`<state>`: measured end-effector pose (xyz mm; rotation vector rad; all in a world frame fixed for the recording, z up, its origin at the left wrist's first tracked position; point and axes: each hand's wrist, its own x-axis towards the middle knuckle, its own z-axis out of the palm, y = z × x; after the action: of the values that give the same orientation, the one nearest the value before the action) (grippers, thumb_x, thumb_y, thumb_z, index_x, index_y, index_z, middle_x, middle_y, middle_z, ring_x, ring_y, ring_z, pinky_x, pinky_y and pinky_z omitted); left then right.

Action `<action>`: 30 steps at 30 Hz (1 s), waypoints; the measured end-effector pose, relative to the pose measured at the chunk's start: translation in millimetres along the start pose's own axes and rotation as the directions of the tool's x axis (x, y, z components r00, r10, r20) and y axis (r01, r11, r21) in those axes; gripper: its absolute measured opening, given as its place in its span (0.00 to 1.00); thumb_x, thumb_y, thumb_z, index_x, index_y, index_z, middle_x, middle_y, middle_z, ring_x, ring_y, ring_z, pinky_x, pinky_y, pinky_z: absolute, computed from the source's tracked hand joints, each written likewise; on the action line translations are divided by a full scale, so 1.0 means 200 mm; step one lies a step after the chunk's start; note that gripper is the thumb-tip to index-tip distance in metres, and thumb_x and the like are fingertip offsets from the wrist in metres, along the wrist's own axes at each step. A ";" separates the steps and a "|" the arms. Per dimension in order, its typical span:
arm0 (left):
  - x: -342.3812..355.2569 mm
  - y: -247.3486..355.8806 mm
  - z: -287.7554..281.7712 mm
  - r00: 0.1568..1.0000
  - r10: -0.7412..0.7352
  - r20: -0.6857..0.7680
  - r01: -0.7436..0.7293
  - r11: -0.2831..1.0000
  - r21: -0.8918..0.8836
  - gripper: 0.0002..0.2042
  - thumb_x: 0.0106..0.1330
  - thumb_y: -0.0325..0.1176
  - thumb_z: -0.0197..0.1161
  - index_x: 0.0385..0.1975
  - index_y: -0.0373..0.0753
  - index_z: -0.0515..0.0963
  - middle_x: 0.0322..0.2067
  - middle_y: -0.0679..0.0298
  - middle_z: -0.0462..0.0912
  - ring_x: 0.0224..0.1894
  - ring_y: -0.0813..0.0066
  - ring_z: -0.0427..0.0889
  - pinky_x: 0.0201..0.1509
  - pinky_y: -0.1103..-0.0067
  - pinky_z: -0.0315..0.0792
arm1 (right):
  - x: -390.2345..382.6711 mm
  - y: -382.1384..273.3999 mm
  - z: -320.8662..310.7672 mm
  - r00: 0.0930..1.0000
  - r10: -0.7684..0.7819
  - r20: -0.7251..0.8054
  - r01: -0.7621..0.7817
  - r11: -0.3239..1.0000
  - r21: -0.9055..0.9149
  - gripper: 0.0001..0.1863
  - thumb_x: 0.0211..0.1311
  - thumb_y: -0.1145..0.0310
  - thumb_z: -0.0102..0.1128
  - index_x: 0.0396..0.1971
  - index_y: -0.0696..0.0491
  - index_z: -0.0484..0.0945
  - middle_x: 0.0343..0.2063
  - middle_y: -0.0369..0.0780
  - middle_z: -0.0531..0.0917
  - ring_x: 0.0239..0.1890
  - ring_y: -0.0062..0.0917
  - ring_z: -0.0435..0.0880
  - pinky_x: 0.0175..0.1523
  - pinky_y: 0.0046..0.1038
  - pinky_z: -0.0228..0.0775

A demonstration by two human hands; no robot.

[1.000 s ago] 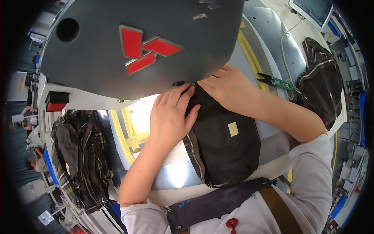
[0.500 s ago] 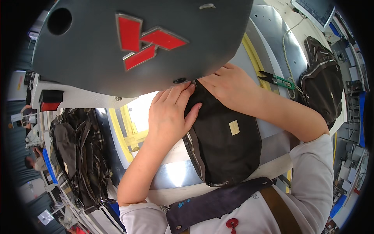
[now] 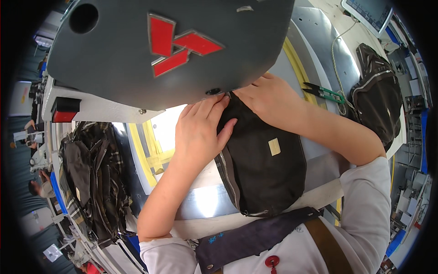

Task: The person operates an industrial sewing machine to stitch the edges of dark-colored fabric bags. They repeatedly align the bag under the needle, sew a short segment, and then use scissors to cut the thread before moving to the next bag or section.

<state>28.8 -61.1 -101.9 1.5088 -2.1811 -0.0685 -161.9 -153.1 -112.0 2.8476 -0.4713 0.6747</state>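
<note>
A dark fabric pouch piece (image 3: 269,178) with a metal zipper (image 3: 229,180) along its left side and a small cream tape patch (image 3: 274,147) lies under both hands. My left hand (image 3: 198,130) rests flat on its upper left part, fingers stretched forward and thumb apart. On the upper right part, my right hand (image 3: 269,102) lies with its fingers reaching forward, their tips partly hidden. A large dark grey machine head (image 3: 114,59) with a red emblem overhangs the fingertips and hides the pouch's far end.
Green-handled thread snips (image 3: 326,93) lie right of my right hand, beside a cord (image 3: 335,59). Another dark zippered pouch (image 3: 378,107) sits at the far right. A pile of dark pieces (image 3: 93,178) lies at left. Yellow tape strips (image 3: 141,160) mark the work plate.
The machine head shows slightly farther right and higher in the picture. Both hands and the pouch have stayed nearly where they were.
</note>
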 end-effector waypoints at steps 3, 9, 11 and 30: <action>0.02 -0.01 0.00 1.000 -0.018 0.015 0.017 0.999 0.037 0.19 0.53 0.34 0.69 0.45 0.35 0.78 0.47 0.60 0.80 0.47 0.60 0.80 0.53 0.70 0.72 | 0.01 0.03 0.02 1.000 0.003 -0.009 -0.003 1.000 -0.025 0.05 0.48 0.71 0.58 0.25 0.55 0.79 0.31 0.35 0.75 0.34 0.24 0.77 0.38 0.26 0.73; 0.04 -0.03 0.00 0.992 -0.098 0.079 0.095 0.995 0.044 0.19 0.55 0.35 0.69 0.46 0.36 0.78 0.46 0.59 0.80 0.46 0.58 0.80 0.49 0.70 0.72 | 0.05 0.06 0.02 0.999 0.011 0.030 -0.009 0.998 -0.061 0.06 0.48 0.71 0.58 0.27 0.56 0.79 0.32 0.35 0.75 0.34 0.24 0.77 0.37 0.25 0.73; 0.03 -0.03 0.01 0.998 -0.051 0.029 0.050 0.998 0.043 0.19 0.55 0.35 0.68 0.46 0.37 0.79 0.46 0.60 0.80 0.46 0.58 0.80 0.49 0.69 0.72 | 0.03 0.05 0.02 0.999 -0.005 0.033 0.006 0.999 -0.042 0.07 0.49 0.71 0.58 0.28 0.57 0.79 0.33 0.35 0.75 0.35 0.24 0.77 0.37 0.25 0.73; 0.02 -0.01 -0.02 1.000 -0.010 0.025 0.009 1.000 0.017 0.20 0.54 0.34 0.69 0.47 0.35 0.78 0.47 0.60 0.81 0.47 0.60 0.80 0.54 0.69 0.72 | -0.02 -0.02 0.00 0.995 0.100 0.016 -0.100 0.994 0.033 0.11 0.52 0.72 0.55 0.35 0.58 0.78 0.34 0.37 0.76 0.38 0.25 0.79 0.39 0.26 0.74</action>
<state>31.2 -63.6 -96.9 1.5354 -2.1993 -0.0719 -164.3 -148.5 -114.9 2.8783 -0.6141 0.6856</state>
